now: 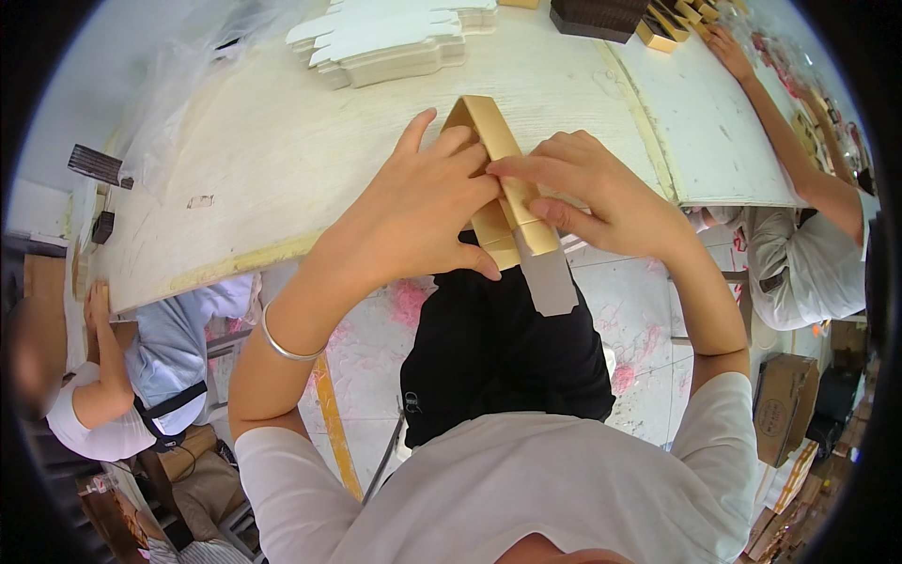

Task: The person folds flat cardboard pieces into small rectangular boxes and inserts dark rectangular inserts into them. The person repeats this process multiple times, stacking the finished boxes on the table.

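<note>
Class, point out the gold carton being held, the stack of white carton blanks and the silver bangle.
Gold carton (517, 200): head view, on its long side panel.
Stack of white carton blanks (395, 42): head view, on its upper surface.
Silver bangle (291, 355): head view, on its band's lower curve.

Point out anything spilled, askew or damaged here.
Pinkish-red blotches mark the white tiled floor to either side of the person's black shorts, as if colour had spilled or smeared; their substance is unclear. The folded gold cardboard box between the left hand and right hand shows no obvious damage.
</note>
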Action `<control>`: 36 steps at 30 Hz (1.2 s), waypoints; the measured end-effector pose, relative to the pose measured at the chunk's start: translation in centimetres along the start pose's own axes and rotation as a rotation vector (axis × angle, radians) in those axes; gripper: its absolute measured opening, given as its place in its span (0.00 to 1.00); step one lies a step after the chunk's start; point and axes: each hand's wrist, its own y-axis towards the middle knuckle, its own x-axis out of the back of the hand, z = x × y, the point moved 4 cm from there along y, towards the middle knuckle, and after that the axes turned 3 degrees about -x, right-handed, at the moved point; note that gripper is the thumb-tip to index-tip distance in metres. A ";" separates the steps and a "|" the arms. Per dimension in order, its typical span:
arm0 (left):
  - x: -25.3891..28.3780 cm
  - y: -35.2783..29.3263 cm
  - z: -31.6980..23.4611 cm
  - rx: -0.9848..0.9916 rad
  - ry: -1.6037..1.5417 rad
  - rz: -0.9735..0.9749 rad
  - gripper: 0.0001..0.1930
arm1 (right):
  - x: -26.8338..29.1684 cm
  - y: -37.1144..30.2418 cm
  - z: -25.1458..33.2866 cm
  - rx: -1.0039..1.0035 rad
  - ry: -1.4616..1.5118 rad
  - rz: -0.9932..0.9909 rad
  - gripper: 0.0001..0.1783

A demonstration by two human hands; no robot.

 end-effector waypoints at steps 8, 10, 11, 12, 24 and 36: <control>-1.2 -0.9 0.5 -0.031 -0.235 -0.156 0.21 | -0.9 -2.4 -2.4 -0.091 -0.094 -0.024 0.27; -1.6 -0.9 0.6 -0.043 -0.289 -0.193 0.21 | -0.5 -2.5 -1.5 -0.059 -0.073 0.012 0.27; -1.7 -1.0 0.3 -0.051 -0.318 -0.218 0.21 | -0.4 -2.5 -1.5 -0.044 -0.035 0.041 0.27; -1.7 -1.1 0.0 -0.059 -0.346 -0.243 0.21 | -0.2 -2.6 -1.6 -0.029 0.004 0.070 0.27; -3.3 -1.1 0.8 0.168 -0.592 -0.402 0.14 | -1.9 0.0 -2.6 0.049 -0.073 -0.144 0.12; -4.0 -0.2 1.3 0.320 -0.614 -0.473 0.03 | -2.2 -0.1 -2.2 -0.168 0.226 -0.070 0.16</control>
